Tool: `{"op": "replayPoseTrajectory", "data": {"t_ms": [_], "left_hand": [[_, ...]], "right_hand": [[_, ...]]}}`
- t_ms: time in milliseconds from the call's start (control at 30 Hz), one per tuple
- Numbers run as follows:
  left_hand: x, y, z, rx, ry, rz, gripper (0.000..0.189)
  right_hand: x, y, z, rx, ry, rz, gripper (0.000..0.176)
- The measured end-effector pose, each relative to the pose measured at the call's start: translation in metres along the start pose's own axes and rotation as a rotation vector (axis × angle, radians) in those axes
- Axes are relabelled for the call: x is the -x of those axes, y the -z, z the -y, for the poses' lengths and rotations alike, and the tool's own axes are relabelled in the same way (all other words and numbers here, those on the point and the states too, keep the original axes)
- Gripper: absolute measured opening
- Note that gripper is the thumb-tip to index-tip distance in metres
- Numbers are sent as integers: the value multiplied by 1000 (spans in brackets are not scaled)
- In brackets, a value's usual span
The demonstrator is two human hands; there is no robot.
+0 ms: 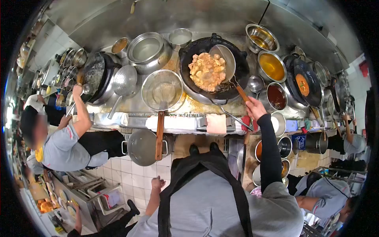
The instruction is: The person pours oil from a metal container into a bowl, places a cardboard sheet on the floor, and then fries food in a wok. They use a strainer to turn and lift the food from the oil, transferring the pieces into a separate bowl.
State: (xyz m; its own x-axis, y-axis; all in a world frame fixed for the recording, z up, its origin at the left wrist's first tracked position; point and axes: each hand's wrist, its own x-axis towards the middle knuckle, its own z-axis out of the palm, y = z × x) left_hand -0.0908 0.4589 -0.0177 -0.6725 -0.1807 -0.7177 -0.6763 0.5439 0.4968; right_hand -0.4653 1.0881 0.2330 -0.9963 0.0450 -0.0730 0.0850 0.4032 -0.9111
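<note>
My right hand point(256, 108) is closed round the wooden handle of a mesh strainer point(228, 58). Its round head rests in a large black wok point(239, 77), against the right side of a heap of browned, battered-looking food pieces point(207, 73). Low at my left side hangs my left hand point(158, 183), its fingers curled in and nothing visible in them. To the left of the wok, a second wooden-handled strainer point(162, 90) lies with its handle reaching over the counter's front edge.
A perforated skimmer point(124, 80) and a lidded steel pot point(146, 49) stand left. Bowls of oil point(272, 68) and dark red sauce point(276, 97) line the right. A grey pot point(142, 148) sits below the counter. A co-worker point(65, 148) works at another wok leftward; others are rightward.
</note>
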Motion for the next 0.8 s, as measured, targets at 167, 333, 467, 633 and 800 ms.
{"op": "replayPoseTrajectory", "data": {"t_ms": [167, 333, 467, 633, 800], "left_hand": [[-28, 15, -50, 734, 401, -52, 29], [-54, 23, -78, 712, 303, -39, 32], [-61, 23, -79, 704, 277, 5, 34], [-56, 22, -63, 721, 369, 51, 35], [-49, 14, -32, 759, 450, 38, 34]], "right_hand": [[10, -70, 36, 658, -15, -25, 56], [57, -108, 55, 812, -13, -99, 54], [80, -81, 60, 937, 15, -35, 58], [100, -28, 117, 793, 83, -57, 55], [108, -25, 142, 676, 252, -153, 50]]}}
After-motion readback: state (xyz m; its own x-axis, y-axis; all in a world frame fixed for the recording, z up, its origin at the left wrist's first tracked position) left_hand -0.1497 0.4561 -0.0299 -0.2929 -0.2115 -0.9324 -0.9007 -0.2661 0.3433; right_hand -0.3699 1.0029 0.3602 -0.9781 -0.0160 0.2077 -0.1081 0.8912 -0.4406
